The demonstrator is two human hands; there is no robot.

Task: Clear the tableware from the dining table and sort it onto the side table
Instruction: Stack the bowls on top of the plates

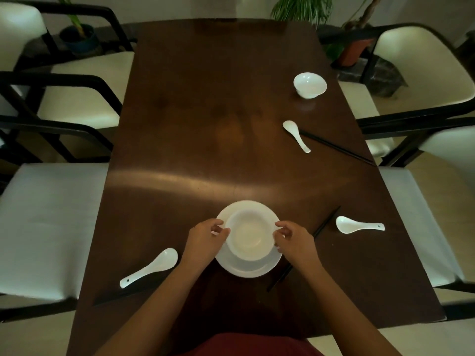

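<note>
Head view: both hands, left hand (pixel 205 236) and right hand (pixel 295 238), are pinching opposite rims of the white bowl (pixel 250 235) sitting centred on its plate (pixel 246 269).

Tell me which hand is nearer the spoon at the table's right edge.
Right. The right hand grips the bowl's right rim, with chopsticks between it and that spoon. The left hand holds the bowl's left rim, farther away across the bowl.
</note>
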